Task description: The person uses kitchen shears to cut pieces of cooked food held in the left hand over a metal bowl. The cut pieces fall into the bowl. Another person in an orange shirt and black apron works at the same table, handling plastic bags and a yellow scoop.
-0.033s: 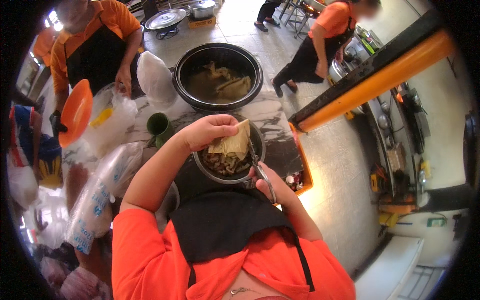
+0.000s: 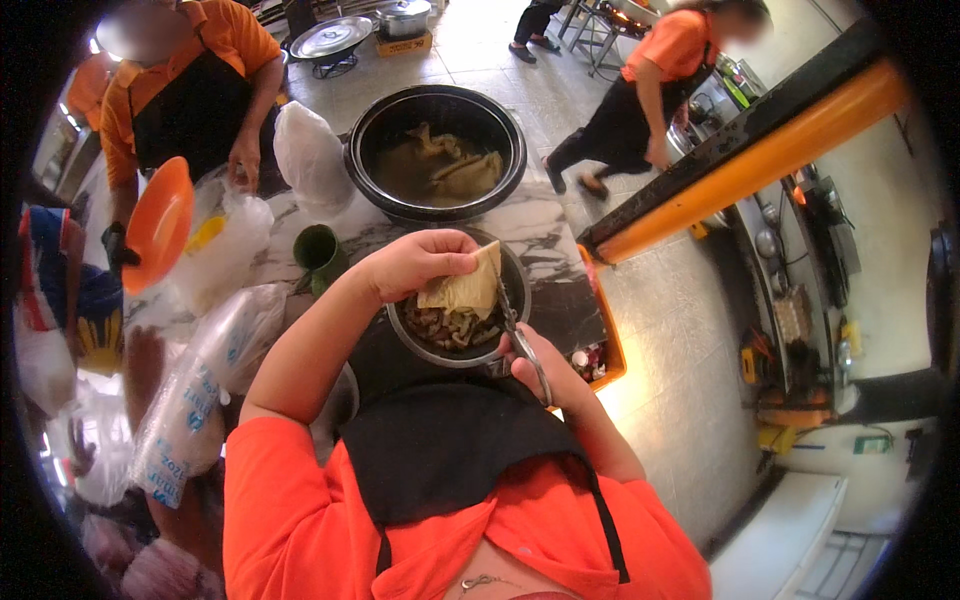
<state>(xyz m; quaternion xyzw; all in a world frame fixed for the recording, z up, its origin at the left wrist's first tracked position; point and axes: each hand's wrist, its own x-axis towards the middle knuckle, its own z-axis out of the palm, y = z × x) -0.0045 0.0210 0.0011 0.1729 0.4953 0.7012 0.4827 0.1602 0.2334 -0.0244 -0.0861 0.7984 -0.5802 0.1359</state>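
Observation:
A pale yellowish sheet of food (image 2: 460, 289), its kind unclear, is pinched by its upper edge in my left hand (image 2: 425, 262). It hangs over a round metal bowl (image 2: 517, 275) with small cut brownish-beige pieces (image 2: 460, 332) inside. My right hand (image 2: 553, 371) is closed round the handles of a pair of scissors (image 2: 543, 378). The blades point away from me and lie along the sheet's right edge. Beyond the bowl, a big black-rimmed pot (image 2: 436, 211) contains cloudy brown liquid with larger pale pieces in it.
A green cup (image 2: 318, 249) and a white plastic bag (image 2: 310, 160) stand on the marble-patterned table (image 2: 550, 235). Plastic packs (image 2: 190, 400) crowd the left. Across the table a person holds an orange plate (image 2: 160, 228). An orange-and-black beam (image 2: 750, 155) slants at right.
The person at the right has taken a step and swung an arm. Across the table the orange plate has shifted slightly right. My hands, the sheet and the scissors have barely moved.

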